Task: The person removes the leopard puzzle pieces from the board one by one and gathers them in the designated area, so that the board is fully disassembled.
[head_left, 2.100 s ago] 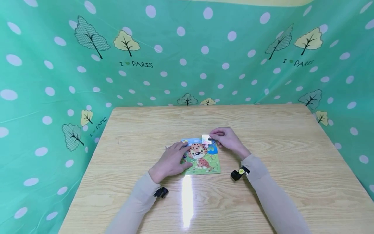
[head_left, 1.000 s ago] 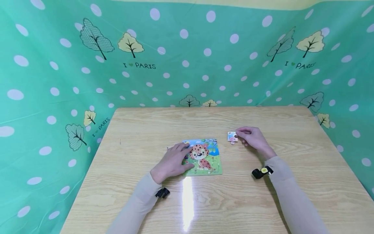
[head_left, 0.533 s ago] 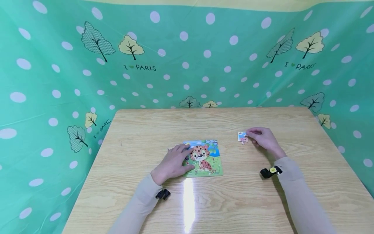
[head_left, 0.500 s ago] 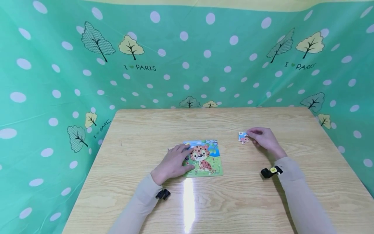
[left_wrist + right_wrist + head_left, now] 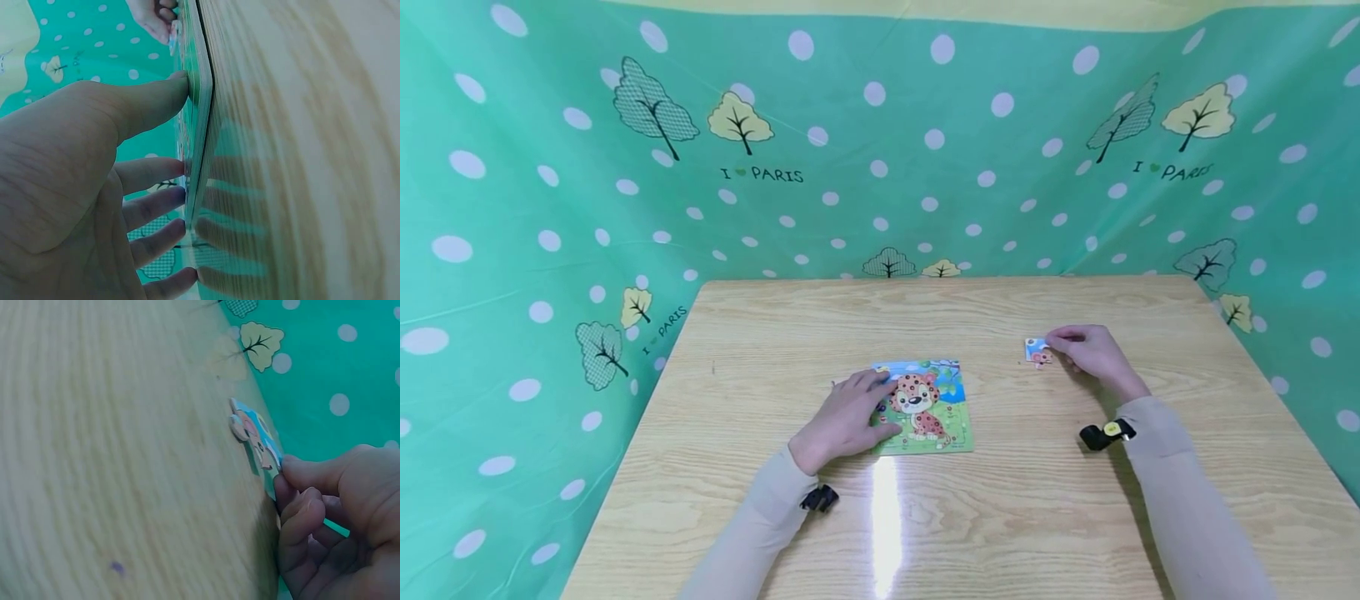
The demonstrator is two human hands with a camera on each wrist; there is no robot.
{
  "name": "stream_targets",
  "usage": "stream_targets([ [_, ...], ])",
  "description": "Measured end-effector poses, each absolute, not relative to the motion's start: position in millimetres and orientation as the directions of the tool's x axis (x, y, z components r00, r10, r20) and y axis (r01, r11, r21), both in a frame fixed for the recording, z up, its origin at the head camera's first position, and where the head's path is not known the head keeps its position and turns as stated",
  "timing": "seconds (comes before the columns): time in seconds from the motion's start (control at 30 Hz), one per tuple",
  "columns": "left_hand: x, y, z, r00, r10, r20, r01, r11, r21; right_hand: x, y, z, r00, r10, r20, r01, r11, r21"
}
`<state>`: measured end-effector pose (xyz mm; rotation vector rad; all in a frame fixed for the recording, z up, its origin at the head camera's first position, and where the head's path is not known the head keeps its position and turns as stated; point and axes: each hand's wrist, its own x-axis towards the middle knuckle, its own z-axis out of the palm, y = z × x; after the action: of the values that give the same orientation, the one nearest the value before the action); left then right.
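A square leopard jigsaw puzzle (image 5: 931, 421) lies on the table, its upper left area partly covered by my left hand (image 5: 848, 415). In the left wrist view, the thumb and fingertips of that hand touch the puzzle's face and edge, fingers spread. Right of the puzzle, my right hand (image 5: 1090, 350) pinches a jigsaw puzzle piece (image 5: 1037, 351) between thumb and forefinger. The right wrist view shows the piece (image 5: 253, 434) from the side, tilted just over the wood, with blue and orange print on its face.
The wooden table (image 5: 760, 333) reaches back to a green dotted cloth (image 5: 880, 150) with printed trees, which also hangs at both sides. A bright light reflection crosses the table's front middle. Black straps (image 5: 1105, 434) sit on both wrists.
My right hand has carried the puzzle piece from the puzzle's top edge off to the right, slowing lately. My left hand has stayed on the puzzle. The head view has shifted slightly.
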<state>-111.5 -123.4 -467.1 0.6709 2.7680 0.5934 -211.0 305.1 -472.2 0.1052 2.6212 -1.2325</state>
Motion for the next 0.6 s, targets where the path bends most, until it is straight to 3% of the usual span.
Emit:
stream_targets([
  [0.6, -113.4, -123.9, -468.5, -0.868, 0.482, -0.120, 0.389, 0.810, 0.439, -203.6, 290.8, -468.3, -0.977, -0.031, -0.213, 0.142, 0.652, -0.745],
])
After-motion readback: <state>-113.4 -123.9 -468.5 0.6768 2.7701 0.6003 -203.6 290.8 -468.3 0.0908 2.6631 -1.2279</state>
